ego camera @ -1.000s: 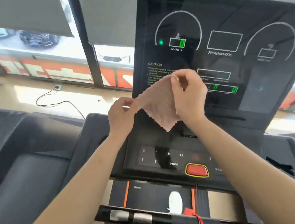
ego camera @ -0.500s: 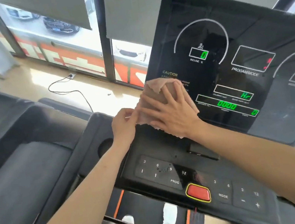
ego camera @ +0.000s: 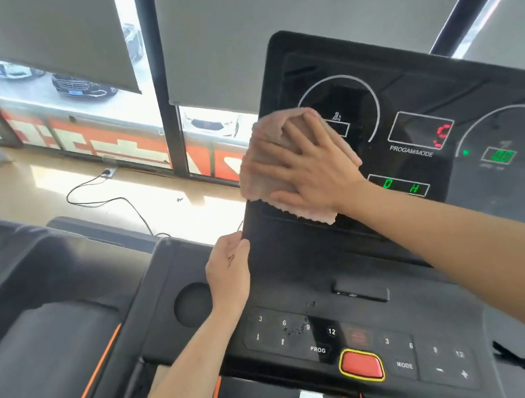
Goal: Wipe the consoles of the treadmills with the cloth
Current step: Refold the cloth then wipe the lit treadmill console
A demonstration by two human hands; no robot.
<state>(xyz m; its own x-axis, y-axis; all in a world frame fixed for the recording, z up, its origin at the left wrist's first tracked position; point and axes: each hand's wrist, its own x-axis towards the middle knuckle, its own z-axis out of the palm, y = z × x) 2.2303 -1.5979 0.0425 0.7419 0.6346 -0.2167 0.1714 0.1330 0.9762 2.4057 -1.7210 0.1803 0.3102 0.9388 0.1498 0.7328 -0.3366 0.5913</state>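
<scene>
Head view: right hand (ego camera: 312, 173) presses cloth (ego camera: 265, 149) on console (ego camera: 444, 88) (marked PROGAM/MODE, PROG).

pink cloth (ego camera: 258, 171) flat against the black treadmill console (ego camera: 299, 258)

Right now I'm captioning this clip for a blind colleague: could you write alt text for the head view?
A right hand presses a pinkish cloth flat against the lit display of a black treadmill console, while the left hand holds its left edge. Below are a number keypad and a red button.
</scene>
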